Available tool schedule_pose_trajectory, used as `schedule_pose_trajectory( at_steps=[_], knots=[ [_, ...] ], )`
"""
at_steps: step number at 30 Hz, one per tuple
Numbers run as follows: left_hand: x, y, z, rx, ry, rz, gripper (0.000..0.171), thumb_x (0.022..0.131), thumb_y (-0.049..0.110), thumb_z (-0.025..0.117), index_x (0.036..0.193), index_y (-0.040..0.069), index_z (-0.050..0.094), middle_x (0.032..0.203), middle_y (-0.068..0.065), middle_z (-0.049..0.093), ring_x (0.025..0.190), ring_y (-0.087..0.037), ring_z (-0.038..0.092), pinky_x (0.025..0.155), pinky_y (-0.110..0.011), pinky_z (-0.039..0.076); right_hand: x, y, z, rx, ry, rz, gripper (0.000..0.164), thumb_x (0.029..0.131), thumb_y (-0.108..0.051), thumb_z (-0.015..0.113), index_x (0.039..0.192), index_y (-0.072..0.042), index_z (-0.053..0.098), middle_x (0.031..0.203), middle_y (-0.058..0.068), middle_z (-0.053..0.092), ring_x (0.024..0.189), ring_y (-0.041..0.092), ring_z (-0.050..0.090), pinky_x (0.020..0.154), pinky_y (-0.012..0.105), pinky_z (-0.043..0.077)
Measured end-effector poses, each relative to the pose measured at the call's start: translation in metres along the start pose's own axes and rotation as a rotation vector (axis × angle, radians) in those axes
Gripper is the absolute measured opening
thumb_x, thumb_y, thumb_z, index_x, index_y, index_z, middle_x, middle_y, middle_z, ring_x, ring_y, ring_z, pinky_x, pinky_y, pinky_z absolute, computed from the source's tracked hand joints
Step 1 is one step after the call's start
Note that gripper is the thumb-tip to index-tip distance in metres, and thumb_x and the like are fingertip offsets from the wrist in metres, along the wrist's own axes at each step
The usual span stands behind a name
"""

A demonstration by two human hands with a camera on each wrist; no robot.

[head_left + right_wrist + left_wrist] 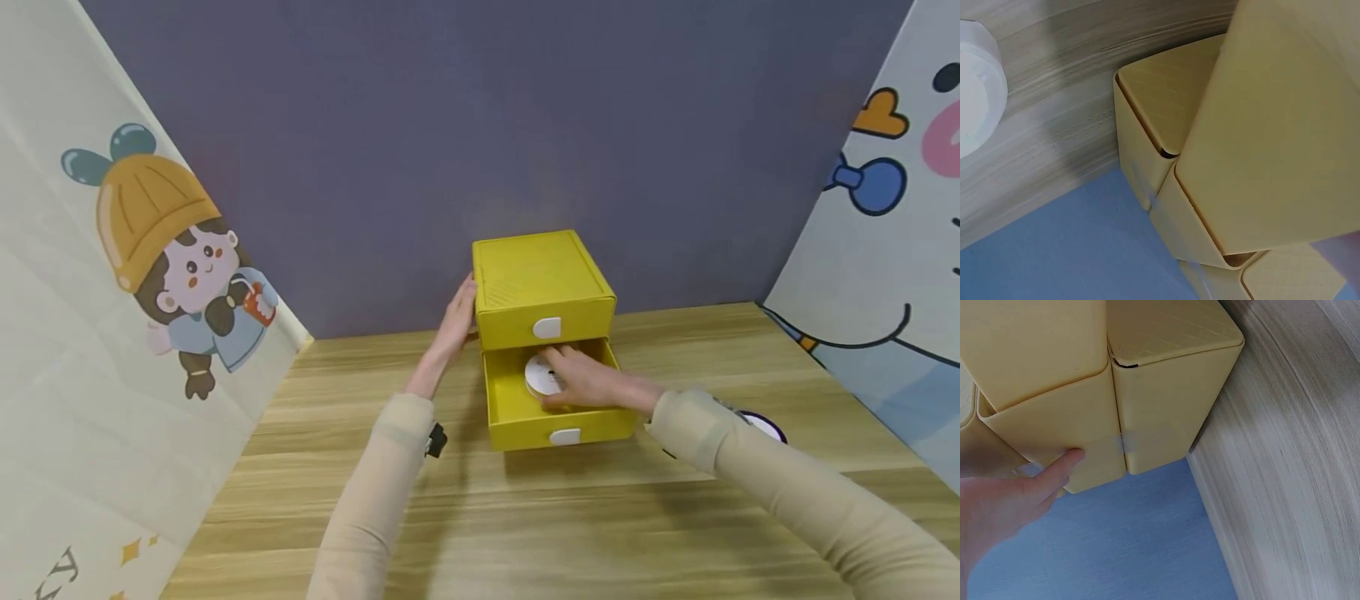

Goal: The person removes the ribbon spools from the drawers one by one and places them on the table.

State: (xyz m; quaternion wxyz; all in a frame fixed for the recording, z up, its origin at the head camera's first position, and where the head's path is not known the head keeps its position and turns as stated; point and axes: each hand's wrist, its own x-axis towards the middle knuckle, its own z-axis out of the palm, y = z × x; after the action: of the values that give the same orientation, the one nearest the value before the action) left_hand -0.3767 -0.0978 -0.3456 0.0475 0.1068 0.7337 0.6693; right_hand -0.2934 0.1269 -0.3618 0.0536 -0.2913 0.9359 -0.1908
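Observation:
A yellow drawer box [543, 275] stands against the back wall, with a pulled-out drawer [506, 392] below its shut top drawer. Inside lies a white round disc [542, 377] with a dark spot at its middle. My right hand [588, 379] reaches into the drawer and grips the disc's right side, thumb at the near edge, fingers at the far edge. Along the box's left side rests my left hand [456, 321], fingers straight. In the left wrist view, one fingertip touches the box's side wall [1079, 425]. The right wrist view mostly shows the drawer's side [1279, 125].
Another white round thing [765, 427] lies on the wooden table [360, 400] to the right, partly behind my right sleeve. Beneath the pulled-out drawer is a shut bottom tier [1172, 394]. A dark wall [360, 167] rises behind, with printed cloths at both sides.

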Motion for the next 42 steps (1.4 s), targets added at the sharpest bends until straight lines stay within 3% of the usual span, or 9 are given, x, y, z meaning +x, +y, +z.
schedule_pose_trajectory(
  at_steps=[7, 15, 24, 34, 42],
  knots=[
    [-0.001, 0.001, 0.001, -0.003, -0.012, 0.01, 0.06, 0.107, 0.053, 0.025, 0.161, 0.03, 0.011, 0.168, -0.001, 0.015, 0.146, -0.033, 0.037, 0.114, -0.058, 0.04, -0.001, 0.002, 0.003, -0.054, 0.036, -0.015, 0.072, 0.088, -0.03, 0.076, 0.141, 0.006, 0.043, 0.134, 0.027, 0.053, 0.119, 0.036, 0.055, 0.097, 0.049, 0.051],
    [-0.001, 0.0, 0.0, 0.006, -0.012, 0.013, 0.059, 0.106, 0.053, 0.025, 0.16, 0.033, 0.013, 0.168, -0.001, 0.017, 0.146, -0.032, 0.038, 0.113, -0.057, 0.042, -0.002, -0.002, 0.004, -0.093, 0.07, -0.018, 0.069, 0.079, -0.033, 0.084, 0.129, 0.002, 0.052, 0.119, 0.02, 0.059, 0.099, 0.024, 0.058, 0.084, 0.038, 0.054],
    [-0.002, 0.0, 0.0, 0.008, -0.021, 0.021, 0.06, 0.107, 0.053, 0.025, 0.161, 0.03, 0.011, 0.169, 0.001, 0.013, 0.151, -0.03, 0.029, 0.115, -0.057, 0.04, -0.01, -0.013, -0.004, -0.127, 0.092, -0.019, 0.067, 0.079, -0.038, 0.083, 0.129, -0.003, 0.056, 0.119, 0.017, 0.061, 0.093, 0.021, 0.059, 0.071, 0.031, 0.054],
    [-0.002, 0.0, -0.001, -0.014, -0.023, 0.018, 0.059, 0.106, 0.053, 0.026, 0.16, 0.032, 0.011, 0.169, 0.0, 0.014, 0.148, -0.031, 0.034, 0.115, -0.058, 0.039, -0.018, -0.027, -0.015, -0.119, 0.102, -0.009, 0.069, 0.077, -0.037, 0.084, 0.129, -0.001, 0.056, 0.12, 0.018, 0.062, 0.092, 0.022, 0.06, 0.073, 0.031, 0.056],
    [-0.002, 0.0, 0.0, -0.003, -0.025, 0.024, 0.059, 0.107, 0.052, 0.025, 0.16, 0.032, 0.011, 0.169, 0.001, 0.013, 0.151, -0.031, 0.028, 0.115, -0.061, 0.037, -0.024, -0.036, -0.026, -0.112, 0.133, -0.009, 0.072, 0.075, -0.038, 0.085, 0.128, 0.0, 0.056, 0.121, 0.019, 0.062, 0.092, 0.022, 0.059, 0.073, 0.029, 0.053]
  ],
)
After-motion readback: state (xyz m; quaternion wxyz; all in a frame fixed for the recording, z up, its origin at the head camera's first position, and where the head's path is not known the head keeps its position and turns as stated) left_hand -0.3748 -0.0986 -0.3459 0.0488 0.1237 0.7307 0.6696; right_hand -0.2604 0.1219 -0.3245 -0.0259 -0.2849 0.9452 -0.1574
